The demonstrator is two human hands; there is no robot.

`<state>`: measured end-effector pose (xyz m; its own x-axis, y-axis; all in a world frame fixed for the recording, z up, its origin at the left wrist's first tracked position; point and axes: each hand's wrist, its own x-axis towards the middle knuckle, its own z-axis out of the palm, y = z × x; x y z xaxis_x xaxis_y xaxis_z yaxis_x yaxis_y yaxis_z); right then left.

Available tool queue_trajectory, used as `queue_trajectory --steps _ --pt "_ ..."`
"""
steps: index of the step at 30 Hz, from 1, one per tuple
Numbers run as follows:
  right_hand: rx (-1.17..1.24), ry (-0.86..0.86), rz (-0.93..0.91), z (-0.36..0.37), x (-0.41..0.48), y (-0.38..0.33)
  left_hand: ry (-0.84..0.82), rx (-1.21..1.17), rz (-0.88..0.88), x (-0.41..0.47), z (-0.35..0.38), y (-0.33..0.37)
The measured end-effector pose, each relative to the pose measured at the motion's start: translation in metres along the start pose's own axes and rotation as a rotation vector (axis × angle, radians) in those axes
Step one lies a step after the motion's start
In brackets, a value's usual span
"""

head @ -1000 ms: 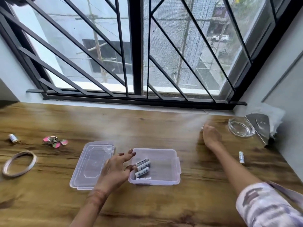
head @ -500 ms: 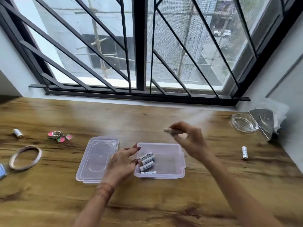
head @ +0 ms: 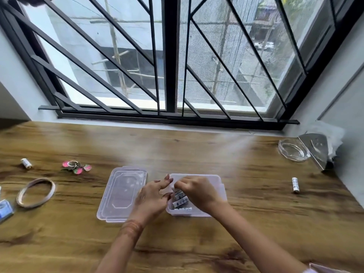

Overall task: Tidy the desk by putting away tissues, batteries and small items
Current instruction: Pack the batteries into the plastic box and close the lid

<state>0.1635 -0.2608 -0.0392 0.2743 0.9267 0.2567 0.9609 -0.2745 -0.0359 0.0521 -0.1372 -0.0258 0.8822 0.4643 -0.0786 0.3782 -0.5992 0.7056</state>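
A battery is pinched in the curled right hand over the left end of the clear plastic box, above other batteries lying inside. The left hand, fingers relaxed, is rested against the box's left wall. A loose battery is seen on the desk, far right.

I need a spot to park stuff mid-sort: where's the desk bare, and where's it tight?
Bare: the broad strip between window sill and box, and the stretch between box and the loose battery at right. Crowded: the left end, with keyring, band and far-left battery; and the box itself, with left hand alongside and right hand pinching a battery.
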Motion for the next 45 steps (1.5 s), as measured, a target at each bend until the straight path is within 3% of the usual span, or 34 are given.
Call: queue_trajectory --steps 5,16,24,30,41,43,45 --pt "-0.037 -0.080 0.049 -0.007 0.006 -0.008 -0.010 -0.024 0.004 0.000 0.001 -0.003" --pt "0.438 -0.115 0.329 -0.009 -0.006 -0.004 0.001 -0.052 0.025 0.000 0.001 -0.002" --pt "0.217 -0.025 0.424 -0.012 -0.018 0.002 0.005 -0.042 0.041 0.000 0.000 -0.001" --pt "0.325 -0.154 0.583 -0.016 -0.025 0.002 0.006 -0.054 0.051 -0.002 -0.001 0.000" --pt "0.474 -0.415 0.557 -0.023 -0.024 0.010 -0.008 -0.095 0.034 -0.002 -0.001 0.002" --pt "0.519 -0.367 0.555 -0.028 -0.025 0.009 -0.011 -0.092 0.036 -0.003 -0.001 0.003" --pt "0.545 -0.202 0.550 -0.035 -0.025 0.010 -0.008 -0.090 0.038 -0.003 -0.002 0.003"
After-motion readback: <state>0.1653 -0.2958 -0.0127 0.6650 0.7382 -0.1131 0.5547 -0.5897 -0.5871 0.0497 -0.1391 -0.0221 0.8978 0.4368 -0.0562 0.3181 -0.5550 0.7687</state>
